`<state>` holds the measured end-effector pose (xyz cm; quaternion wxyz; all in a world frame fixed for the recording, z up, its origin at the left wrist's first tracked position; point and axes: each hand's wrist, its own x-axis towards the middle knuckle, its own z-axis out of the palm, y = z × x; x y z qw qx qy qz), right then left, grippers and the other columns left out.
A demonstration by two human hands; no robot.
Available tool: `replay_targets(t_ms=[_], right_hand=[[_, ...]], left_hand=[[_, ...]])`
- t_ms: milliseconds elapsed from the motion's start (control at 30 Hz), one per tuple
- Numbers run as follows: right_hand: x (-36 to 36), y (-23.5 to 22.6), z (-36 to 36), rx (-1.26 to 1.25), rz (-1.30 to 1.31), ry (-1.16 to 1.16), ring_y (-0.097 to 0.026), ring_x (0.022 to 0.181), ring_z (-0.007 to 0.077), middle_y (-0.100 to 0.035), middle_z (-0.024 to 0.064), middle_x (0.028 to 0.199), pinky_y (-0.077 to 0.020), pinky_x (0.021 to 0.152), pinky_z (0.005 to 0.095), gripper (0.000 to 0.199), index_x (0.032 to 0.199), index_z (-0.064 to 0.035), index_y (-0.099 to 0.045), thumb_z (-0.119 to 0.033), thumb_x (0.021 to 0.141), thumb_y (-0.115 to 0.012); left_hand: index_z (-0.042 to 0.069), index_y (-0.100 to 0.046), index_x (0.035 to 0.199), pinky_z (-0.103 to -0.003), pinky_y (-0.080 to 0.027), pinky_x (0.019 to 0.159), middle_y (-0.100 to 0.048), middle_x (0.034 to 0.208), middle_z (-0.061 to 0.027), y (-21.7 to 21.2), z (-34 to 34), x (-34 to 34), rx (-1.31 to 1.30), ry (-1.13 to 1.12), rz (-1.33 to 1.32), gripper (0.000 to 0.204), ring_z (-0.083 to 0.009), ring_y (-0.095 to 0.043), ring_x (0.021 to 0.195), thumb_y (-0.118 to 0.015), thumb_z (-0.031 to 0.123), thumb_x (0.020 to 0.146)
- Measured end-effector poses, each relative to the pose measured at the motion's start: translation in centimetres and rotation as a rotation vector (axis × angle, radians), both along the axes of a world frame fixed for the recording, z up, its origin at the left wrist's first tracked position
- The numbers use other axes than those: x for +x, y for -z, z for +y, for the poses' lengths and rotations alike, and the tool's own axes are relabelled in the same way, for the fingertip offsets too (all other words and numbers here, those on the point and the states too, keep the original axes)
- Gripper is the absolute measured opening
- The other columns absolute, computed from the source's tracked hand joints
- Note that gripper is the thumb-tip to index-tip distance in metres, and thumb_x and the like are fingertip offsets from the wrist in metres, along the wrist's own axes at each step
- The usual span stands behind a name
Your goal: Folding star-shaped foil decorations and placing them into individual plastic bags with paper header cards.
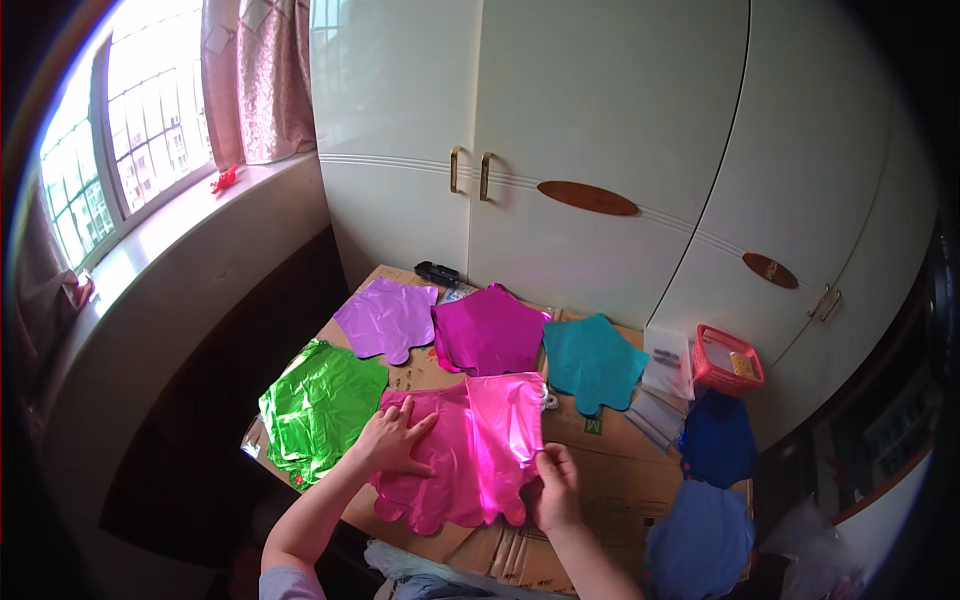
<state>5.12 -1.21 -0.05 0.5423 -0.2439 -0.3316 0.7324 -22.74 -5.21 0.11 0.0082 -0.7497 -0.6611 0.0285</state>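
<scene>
A sheet of pink foil (435,455) lies at the near side of a cardboard-covered desk (590,500), directly in front of the person, its lower edge scalloped with rounded tabs. The left hand (398,442) is open on its left part, palm down with the fingers spread apart. The right hand (557,485) pinches the right edge of the pink foil between thumb and bent fingers. A shinier panel covers the right part of the pink foil; whether it is a fold or a second piece, I cannot tell. Other flat foils lie around it: a crinkled green foil (325,415) just to the left, a lilac foil (388,318) beyond that, a magenta foil (490,332) behind the pink one, and a teal foil (595,360) to its right at the back. Along the right side of the desk are a dark blue foil (720,435) and, nearer the person, a paler blue foil (700,540). A red basket (708,378) with a yellowish packet (742,366) inside stands at the far right, beside a white card (667,374). A small black object (437,272) sits at the back edge, near the white cabinet (600,90).
</scene>
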Motion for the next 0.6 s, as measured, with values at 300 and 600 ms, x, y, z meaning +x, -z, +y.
replay_targets(t_ms=[300, 600], right_hand=[[5.1, -5.1, -0.2, 0.208, 0.089, 0.197, -0.057, 0.081, 0.0114, -0.06, 0.0013, 0.09, -0.0453, 0.074, 0.0264, 0.012, 0.101, -0.0081, -0.053, -0.014, 0.092, -0.059], [13.9, -10.2, -0.4, 0.821, -0.377, 0.718, -0.051, 0.094, 0.0194, -0.053, 0.0114, 0.102, -0.0401, 0.086, 0.034, 0.026, 0.09, -0.0045, -0.051, -0.03, 0.093, -0.055]], left_hand=[[0.023, -0.033, 0.146, -0.042, -0.04, 0.097, -0.031, 0.142, -0.0317, 0.4, 0.1, -0.2, -0.008, -0.003, -0.001, 0.107, -0.0404, -0.044, 0.123, -0.057, 0.082, 0.06], [0.022, -0.036, 0.145, -0.043, -0.038, 0.101, -0.031, 0.143, -0.0319, -0.8, 0.2, 0.4, -0.043, -0.019, -0.038, 0.107, -0.0403, -0.045, 0.122, -0.063, 0.079, 0.059]])
